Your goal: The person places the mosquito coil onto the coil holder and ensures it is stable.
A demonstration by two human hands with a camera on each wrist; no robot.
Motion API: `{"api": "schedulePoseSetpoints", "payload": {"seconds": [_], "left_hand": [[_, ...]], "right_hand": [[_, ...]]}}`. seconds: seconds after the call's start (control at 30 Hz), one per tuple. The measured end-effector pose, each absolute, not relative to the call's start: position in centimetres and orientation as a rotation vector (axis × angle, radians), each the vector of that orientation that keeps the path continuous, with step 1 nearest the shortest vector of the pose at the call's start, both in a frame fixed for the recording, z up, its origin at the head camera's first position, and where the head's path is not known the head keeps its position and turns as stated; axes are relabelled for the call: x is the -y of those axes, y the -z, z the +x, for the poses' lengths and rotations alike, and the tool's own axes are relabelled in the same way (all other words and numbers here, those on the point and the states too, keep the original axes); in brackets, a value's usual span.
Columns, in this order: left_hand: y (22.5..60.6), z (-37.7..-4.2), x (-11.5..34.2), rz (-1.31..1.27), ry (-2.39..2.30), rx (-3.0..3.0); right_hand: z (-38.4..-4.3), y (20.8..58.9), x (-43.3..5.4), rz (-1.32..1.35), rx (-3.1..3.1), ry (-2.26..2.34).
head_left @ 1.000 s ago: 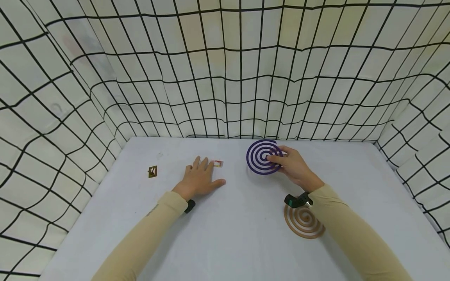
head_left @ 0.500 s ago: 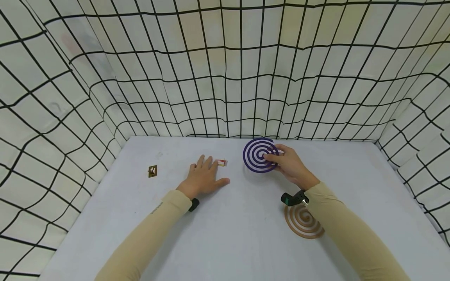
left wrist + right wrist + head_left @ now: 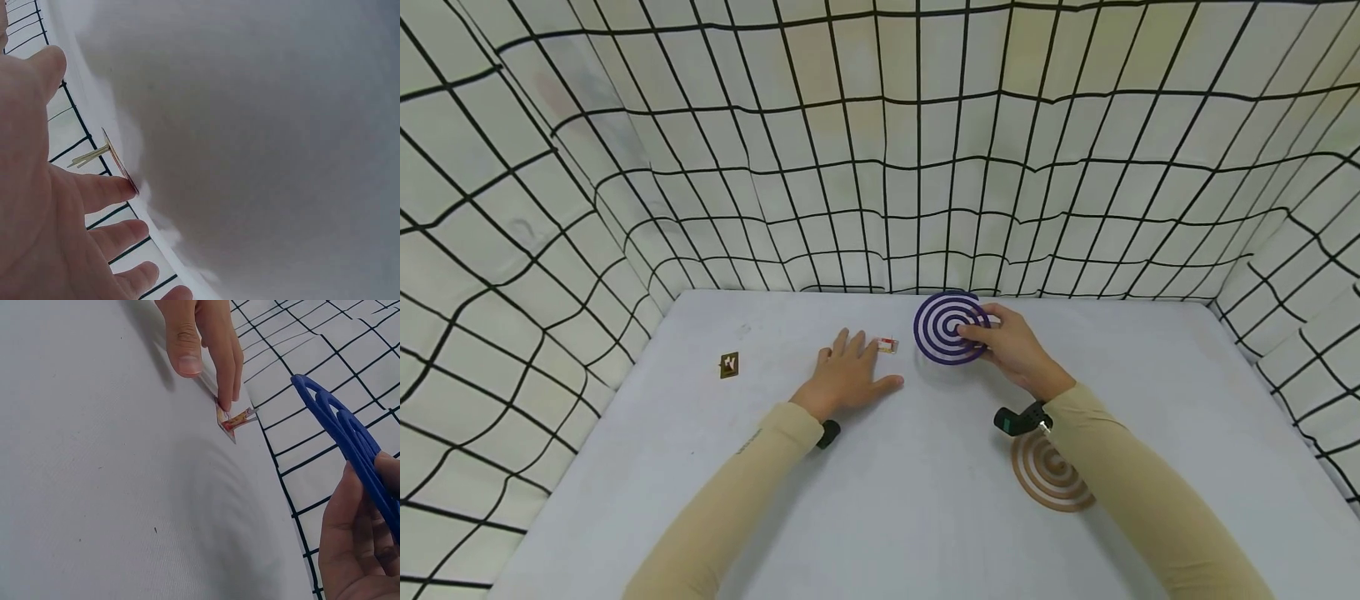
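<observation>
My right hand (image 3: 1018, 350) pinches a dark blue mosquito coil (image 3: 953, 327) between thumb and fingers, raised off the table. In the right wrist view the coil (image 3: 350, 440) is tilted and its shadow falls on the table. My left hand (image 3: 847, 377) lies palm down with fingers spread. One fingertip rests on the edge of a small red-and-yellow metal coil stand (image 3: 887, 345), whose tabs stick up. The left wrist view shows this stand (image 3: 115, 161) edge-on at the fingertip. A brown mosquito coil (image 3: 1057, 469) lies flat below my right wrist, partly hidden by the sleeve.
A second small stand, gold coloured (image 3: 729, 365), lies on the white table (image 3: 880, 517) at the left. Black netting (image 3: 917, 167) over white walls rises behind the table and along both sides.
My left hand has slid right, and the small stand has moved right with its fingertip. The blue coil in my right hand has come slightly left, closer to the stand.
</observation>
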State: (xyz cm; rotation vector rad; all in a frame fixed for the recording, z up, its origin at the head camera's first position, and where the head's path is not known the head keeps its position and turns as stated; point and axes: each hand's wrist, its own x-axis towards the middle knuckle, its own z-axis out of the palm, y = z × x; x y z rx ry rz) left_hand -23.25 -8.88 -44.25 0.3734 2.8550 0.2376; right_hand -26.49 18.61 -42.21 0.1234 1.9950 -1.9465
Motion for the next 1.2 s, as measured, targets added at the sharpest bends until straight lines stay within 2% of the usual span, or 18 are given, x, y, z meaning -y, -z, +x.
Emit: {"api": "schedulePoseSetpoints", "payload": {"seconds": [1.2], "left_hand": [[44.2, -23.2, 6.6, 0.431, -0.209, -2.843]], "right_hand": [[-28.1, 43.7, -16.3, 0.078, -1.979, 1.959]]}}
